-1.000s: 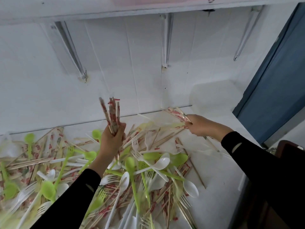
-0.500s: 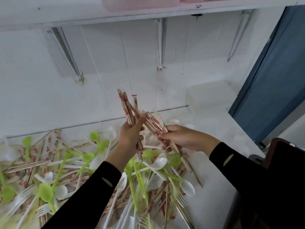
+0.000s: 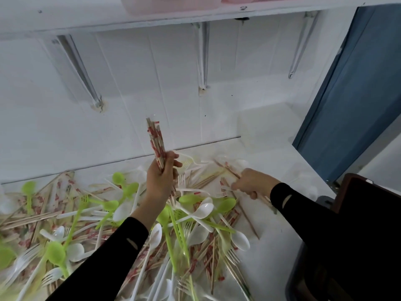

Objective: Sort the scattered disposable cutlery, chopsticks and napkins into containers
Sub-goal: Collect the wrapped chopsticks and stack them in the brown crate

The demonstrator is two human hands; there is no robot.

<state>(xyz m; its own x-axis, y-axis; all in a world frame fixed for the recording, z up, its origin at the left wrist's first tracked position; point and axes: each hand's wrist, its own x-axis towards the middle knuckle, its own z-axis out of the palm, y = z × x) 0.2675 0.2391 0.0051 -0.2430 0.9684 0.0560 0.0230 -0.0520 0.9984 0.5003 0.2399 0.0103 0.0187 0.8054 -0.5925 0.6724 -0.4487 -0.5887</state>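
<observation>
**Q:** Where are the hands?

**A:** The left hand (image 3: 161, 179) is raised above the bench (image 3: 269, 263), its fingers clenched round a bundle of wrapped chopsticks (image 3: 155, 144) that stands nearly upright against the white wall. The right hand (image 3: 251, 182) is low and to the right, on the far edge of the cutlery pile (image 3: 195, 246). It grasps a single wrapped pair (image 3: 226, 169) that lies slanted on the bench.

**Q:** What has changed from half a second ago?

**A:** Then the two hands met, and the right was pressing chopsticks into a splayed bundle. Now they are well apart, and the bundle is tighter and straighter.

**Q:** What lies beneath?

**A:** Green spoons (image 3: 223, 206), white spoons (image 3: 204, 210), white forks (image 3: 233, 255) and more chopsticks lie tangled across the bench. A translucent box (image 3: 267, 124) stands in the back right corner.
</observation>
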